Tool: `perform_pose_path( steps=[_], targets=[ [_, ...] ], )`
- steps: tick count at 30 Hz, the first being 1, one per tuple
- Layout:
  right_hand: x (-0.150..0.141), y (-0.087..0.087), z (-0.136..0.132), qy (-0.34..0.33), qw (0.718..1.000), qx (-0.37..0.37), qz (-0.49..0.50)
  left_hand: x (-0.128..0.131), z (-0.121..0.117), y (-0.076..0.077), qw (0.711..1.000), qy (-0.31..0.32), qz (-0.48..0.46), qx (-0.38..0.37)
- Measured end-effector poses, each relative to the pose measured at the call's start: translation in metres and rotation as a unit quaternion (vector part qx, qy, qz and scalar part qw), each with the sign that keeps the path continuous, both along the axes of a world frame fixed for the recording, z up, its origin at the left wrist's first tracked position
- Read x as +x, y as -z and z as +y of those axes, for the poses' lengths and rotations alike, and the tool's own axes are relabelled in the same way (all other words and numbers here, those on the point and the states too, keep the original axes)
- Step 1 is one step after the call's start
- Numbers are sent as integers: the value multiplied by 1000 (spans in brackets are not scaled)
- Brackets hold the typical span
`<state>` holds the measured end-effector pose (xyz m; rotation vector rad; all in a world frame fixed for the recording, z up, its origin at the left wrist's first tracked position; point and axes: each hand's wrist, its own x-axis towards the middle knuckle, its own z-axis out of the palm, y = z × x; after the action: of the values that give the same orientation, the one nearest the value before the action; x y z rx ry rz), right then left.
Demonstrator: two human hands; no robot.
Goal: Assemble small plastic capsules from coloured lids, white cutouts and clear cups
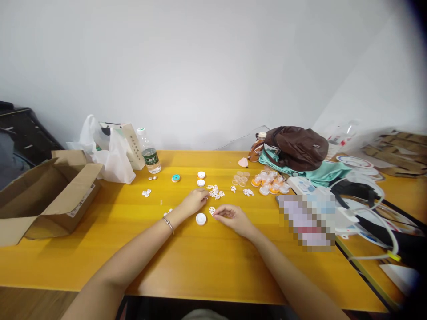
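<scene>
Between thumb and finger, my right hand (234, 219) pinches a small white perforated wheel-like piece (212, 210) by its lower edge. My left hand (195, 200) is just above and to the left, with its fingers curled together; whatever is at its fingertips is too small to make out. Beside those fingertips lies a loose pile of similar white pieces (216, 193). A round white cup-like part (201, 219) rests on the table below my left hand. Two more round white parts, one with an orange rim (200, 175), and a disc with a teal centre (175, 178) lie farther back.
Clear round caps (240, 178) and a cluster of orange-and-clear cases (271, 182) lie to the right, before a brown bag (300, 149). An open cardboard box (63, 200), plastic bag (116, 155) and water bottle (150, 153) stand left. A power strip and cables (347, 215) lie right.
</scene>
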<state>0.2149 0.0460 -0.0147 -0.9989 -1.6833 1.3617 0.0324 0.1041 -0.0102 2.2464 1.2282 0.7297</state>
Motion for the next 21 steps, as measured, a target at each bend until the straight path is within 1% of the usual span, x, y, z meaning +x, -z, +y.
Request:
perform_pose_path(
  steps=[2,5,8,11,14,16,17,19,21],
  targets=[
    [-4,-3,1,-2,999,-37,40,-5,-2,-2,1000,3,-24,-2],
    [-8,-15,2,-12,995,-68,77,-16,-7,-9,998,7,-66,-14],
    [-11,-28,5,-23,992,-78,92,-30,-17,-19,994,8,-107,-24],
    [-18,-35,9,-28,992,-75,95,-40,-34,-26,982,-27,-184,-25],
    [-29,-32,11,-35,991,-73,106,-44,-51,-28,967,-43,-246,-57],
    [-35,-26,9,-40,989,-85,117,-44,-60,-24,961,-38,-264,-70],
    [-37,-23,8,-42,988,-93,119,-44,-63,-22,962,-36,-264,-63],
    [-38,-17,4,-41,986,-108,121,-45,-66,-17,970,-25,-241,-15],
    [-36,-13,2,-40,984,-120,124,-46,-67,-12,978,12,-197,67]
  ],
)
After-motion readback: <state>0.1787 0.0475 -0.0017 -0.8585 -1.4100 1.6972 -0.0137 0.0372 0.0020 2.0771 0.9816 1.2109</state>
